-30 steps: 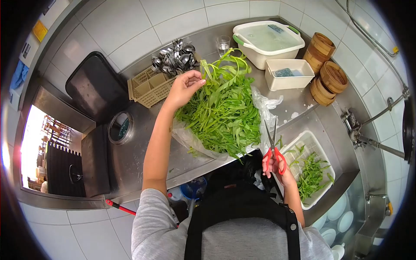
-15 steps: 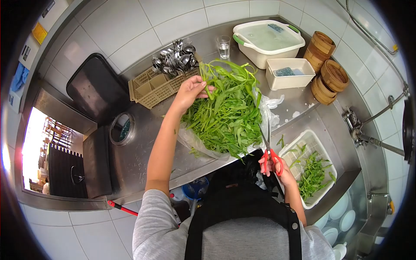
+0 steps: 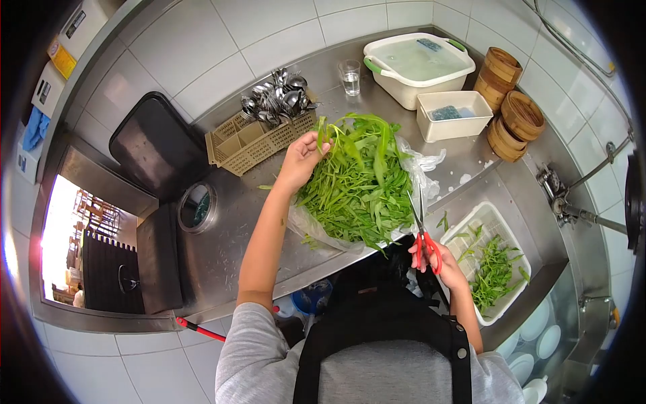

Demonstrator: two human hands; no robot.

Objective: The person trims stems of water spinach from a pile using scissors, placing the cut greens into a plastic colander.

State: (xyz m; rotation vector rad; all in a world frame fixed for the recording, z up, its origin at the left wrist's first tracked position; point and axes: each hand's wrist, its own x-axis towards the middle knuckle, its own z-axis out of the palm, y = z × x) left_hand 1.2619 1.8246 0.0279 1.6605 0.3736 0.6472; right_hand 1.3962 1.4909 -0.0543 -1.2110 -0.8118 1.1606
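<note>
A big heap of leafy greens with long stems lies on a clear plastic bag on the steel counter. My left hand pinches the stem of a leafy green at the heap's upper left edge; the stem arches over to the right. My right hand is wrapped round the red handles of a pair of scissors, whose slightly parted blades point up beside the heap's right edge. To the right, a white basket in the sink holds cut greens.
A cutlery basket with spoons stands at the back left, near a black tray. Behind the heap are a glass of water, a white tub, a small bin and bamboo steamers. A faucet juts out at right.
The stem in my left hand now bends over the heap in a higher arch. The scissors are still in my right hand, their blades a little more apart. The view has shifted slightly.
</note>
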